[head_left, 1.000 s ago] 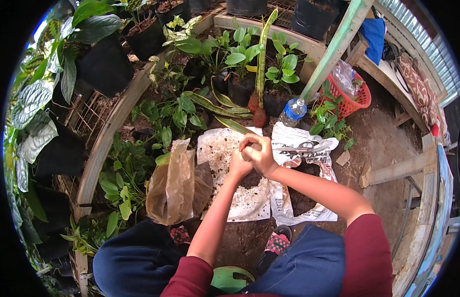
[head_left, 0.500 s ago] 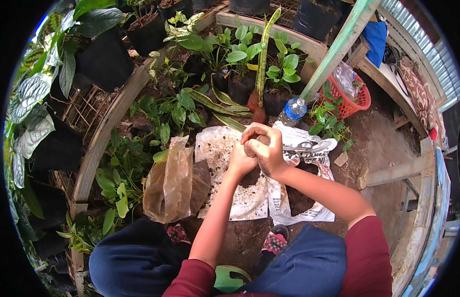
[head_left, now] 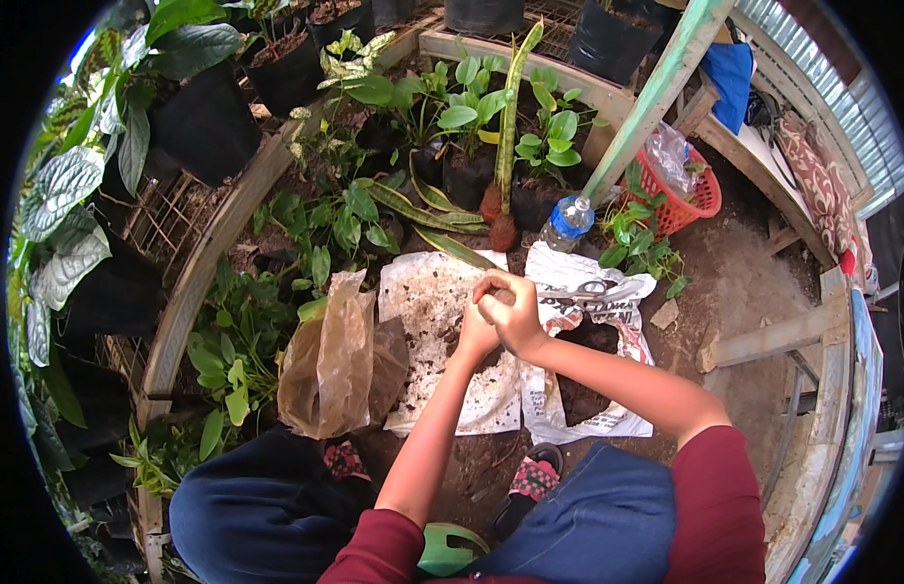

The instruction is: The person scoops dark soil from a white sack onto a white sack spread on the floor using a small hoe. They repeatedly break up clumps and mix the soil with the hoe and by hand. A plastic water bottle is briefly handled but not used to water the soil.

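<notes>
My left hand [head_left: 477, 333] and my right hand [head_left: 516, 316] are cupped together, fingers wrapped round a brown ball that looks like packed soil. Nearly all of it is hidden by the fingers now. Beneath them lies a white sack [head_left: 428, 302], speckled with dark crumbs. To its right, a printed white sack [head_left: 622, 414] holds dark soil [head_left: 590, 384]. Just beyond the hands, a snake plant leaf [head_left: 510, 127] stands upright with a reddish-brown ball [head_left: 503, 232] at its base. More snake plant leaves [head_left: 413, 206] lie to the left of it.
A crumpled brownish plastic bag [head_left: 325, 360] stands left of the sacks. A water bottle [head_left: 569, 224] with a blue label is beside a green post [head_left: 656, 102]. Behind that sits a red basket [head_left: 681, 200]. Wooden bed edging [head_left: 214, 248] curves along the left, near hanging black pots [head_left: 204, 127].
Both hands have shifted slightly left and down, and the fingers have closed further over the ball, which showed between them before. The surroundings are unchanged apart from a small shift of view.
</notes>
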### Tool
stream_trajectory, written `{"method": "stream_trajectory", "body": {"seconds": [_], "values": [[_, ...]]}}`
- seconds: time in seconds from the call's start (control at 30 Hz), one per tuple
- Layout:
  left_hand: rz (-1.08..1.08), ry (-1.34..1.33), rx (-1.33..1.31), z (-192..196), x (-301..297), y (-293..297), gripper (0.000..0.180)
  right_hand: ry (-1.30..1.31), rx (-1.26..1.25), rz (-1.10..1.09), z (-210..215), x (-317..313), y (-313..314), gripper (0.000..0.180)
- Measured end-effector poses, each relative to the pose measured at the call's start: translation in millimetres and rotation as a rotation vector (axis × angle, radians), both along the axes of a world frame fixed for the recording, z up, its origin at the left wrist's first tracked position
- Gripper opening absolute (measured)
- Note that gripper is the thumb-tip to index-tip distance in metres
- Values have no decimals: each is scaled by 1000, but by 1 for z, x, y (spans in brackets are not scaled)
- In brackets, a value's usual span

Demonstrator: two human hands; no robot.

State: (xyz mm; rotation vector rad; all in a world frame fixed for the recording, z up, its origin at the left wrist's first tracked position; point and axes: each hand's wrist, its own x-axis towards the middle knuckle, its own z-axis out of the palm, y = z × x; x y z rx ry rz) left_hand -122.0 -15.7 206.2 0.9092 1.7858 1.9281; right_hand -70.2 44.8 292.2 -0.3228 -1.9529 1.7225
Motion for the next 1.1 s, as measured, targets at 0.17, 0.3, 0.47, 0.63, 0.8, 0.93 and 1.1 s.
{"method": "stream_trajectory", "body": {"seconds": [0.17, 0.3, 0.47, 0.63, 0.8, 0.93, 1.1], "values": [[-99, 136, -249, 24, -8, -7, 52, 123, -62, -21, 23, 11, 11, 7], [-20, 113, -205, -7, -16, -21, 72, -107, -39, -124, -7, 14, 37, 7], [124, 32, -346, -60, -13, -46, 64, -398, 123, -135, -8, 9, 115, 19], [145, 77, -425, -78, -11, -47, 55, -685, -148, 117, 18, 30, 169, 32], [119, 103, -446, -73, 1, -25, 44, -822, -216, 139, 18, 57, 206, 37], [76, 287, -535, -78, 16, -21, 46, -953, 304, 264, 26, 72, 207, 39], [28, 361, -536, -81, 36, -7, 52, -1162, 1516, 183, -11, 84, 118, 12]]}}
